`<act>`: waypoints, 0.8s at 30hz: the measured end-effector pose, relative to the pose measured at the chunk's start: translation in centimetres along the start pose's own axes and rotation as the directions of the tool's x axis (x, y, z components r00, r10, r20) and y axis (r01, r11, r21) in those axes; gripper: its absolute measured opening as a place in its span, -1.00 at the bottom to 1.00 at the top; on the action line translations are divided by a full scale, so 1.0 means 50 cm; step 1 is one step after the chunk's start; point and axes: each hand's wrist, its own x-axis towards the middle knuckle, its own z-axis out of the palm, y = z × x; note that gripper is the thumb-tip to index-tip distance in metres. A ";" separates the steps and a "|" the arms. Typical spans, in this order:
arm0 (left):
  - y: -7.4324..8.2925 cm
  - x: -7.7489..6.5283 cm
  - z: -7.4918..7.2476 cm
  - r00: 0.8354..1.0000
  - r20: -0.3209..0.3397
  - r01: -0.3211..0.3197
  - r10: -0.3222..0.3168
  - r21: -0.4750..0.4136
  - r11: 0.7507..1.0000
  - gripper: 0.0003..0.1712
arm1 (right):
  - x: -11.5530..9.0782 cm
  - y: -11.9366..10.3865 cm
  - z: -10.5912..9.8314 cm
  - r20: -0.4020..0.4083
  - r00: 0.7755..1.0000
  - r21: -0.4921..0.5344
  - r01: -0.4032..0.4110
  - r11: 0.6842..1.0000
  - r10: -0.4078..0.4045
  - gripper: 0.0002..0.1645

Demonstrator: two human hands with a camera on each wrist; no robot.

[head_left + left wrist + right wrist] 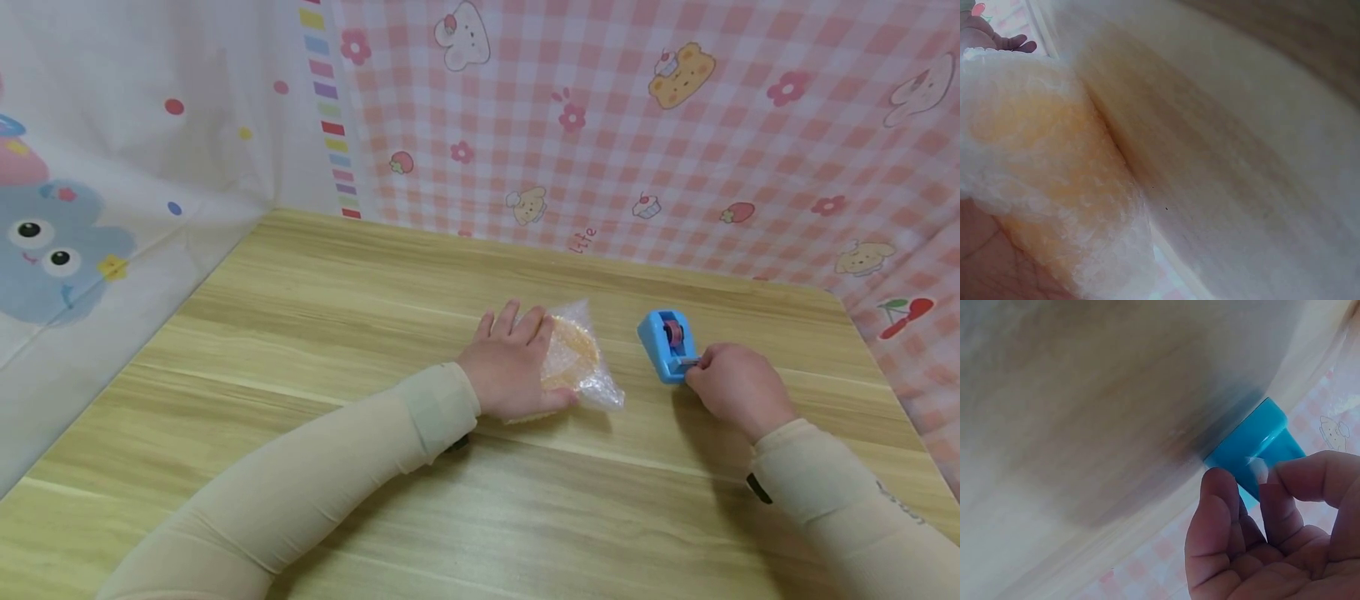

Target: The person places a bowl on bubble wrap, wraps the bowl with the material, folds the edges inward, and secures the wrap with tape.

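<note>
A bubble-wrap packet (581,358) with something orange and round inside lies on the table. My left hand (510,362) rests palm down over its left part, fingers spread. In the left wrist view the bubble wrap (1054,144) fills the left side, against the palm. To the right stands a blue tape dispenser (660,346) with a small reddish roll in it. My right hand (738,387) is at the dispenser's near end, thumb and finger pinching the tape. A short clear piece of tape (1257,467) shows at the fingertips in the right wrist view.
The wood-grain table (360,333) has a rounded corner at the far right. A pink checked cloth (600,150) with cartoon prints hangs behind it and on the right. A white printed sheet (217,150) hangs on the left.
</note>
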 end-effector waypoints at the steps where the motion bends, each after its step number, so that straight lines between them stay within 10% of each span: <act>1: 0.000 0.000 0.000 1.000 0.000 0.001 -0.001 0.000 1.000 0.31 | 0.000 0.000 0.000 -0.001 1.000 -0.001 0.003 1.000 -0.003 -0.65; 24: 0.000 0.000 -0.001 1.000 0.003 0.003 -0.003 -0.002 1.000 0.32 | 0.002 0.003 -0.002 0.033 0.999 -0.018 0.024 1.000 -0.023 -0.71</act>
